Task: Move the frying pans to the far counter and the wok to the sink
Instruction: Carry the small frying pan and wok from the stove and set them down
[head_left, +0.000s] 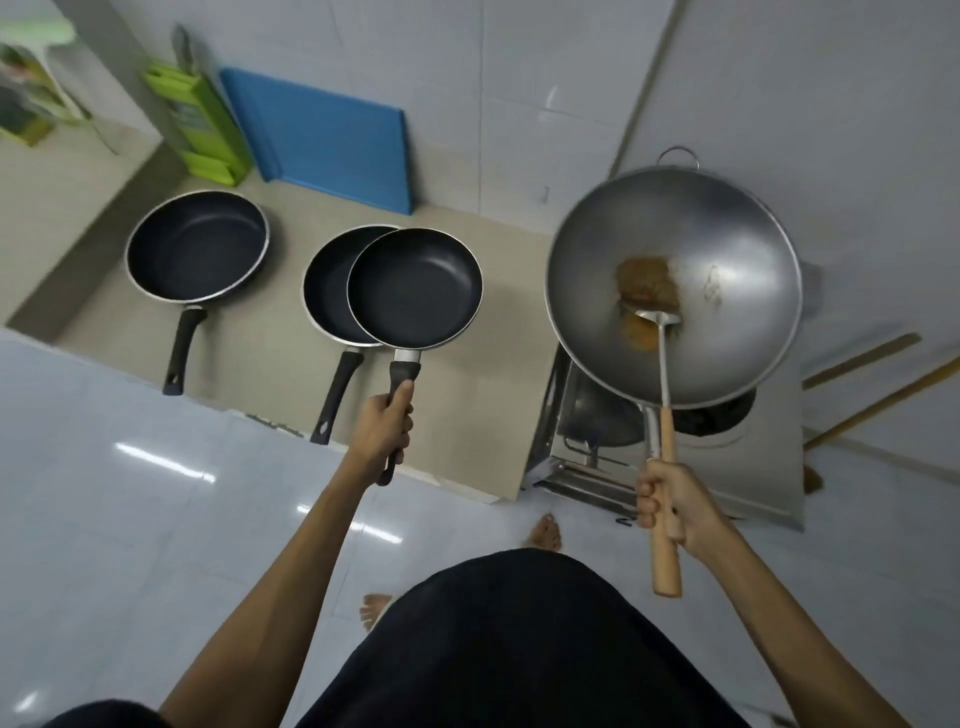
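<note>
**Op:** Three frying pans in view, and I have one of them. My left hand (382, 428) is wrapped tight round the black handle of the raised frying pan (414, 288), which hangs in the air just above and overlapping the middle frying pan (327, 291). The left frying pan (196, 244) sits apart, further left on the beige counter (270, 358).

**Spotter:** And the right side?

**Op:** My right hand (670, 506) is closed on wooden handles. The wok (672, 286) is up off the stove (582, 447), tilted toward me, with brown residue (648, 283) at its centre and a metal spatula (655, 322) lying in it. I can't tell whether I'm gripping the wok's handle, the spatula's, or both together.

**Spotter:** Risks?

**Op:** Plenty, I'd say. A wok carried one-handed on a long handle could roll in my fist, and the loose spatula could slide out over the rim onto the floor, where bare feet (545, 532) are standing. On the left, lowering carelessly would clip the raised pan's rim on the middle pan beneath it.

**Spotter:** Any labels?

**Op:** A panel on the green board holder (200, 122) against the far wall, beside the blue cutting board (322, 137), but it's too blurred to read. Faint marks inside the wok, also illegible.
</note>
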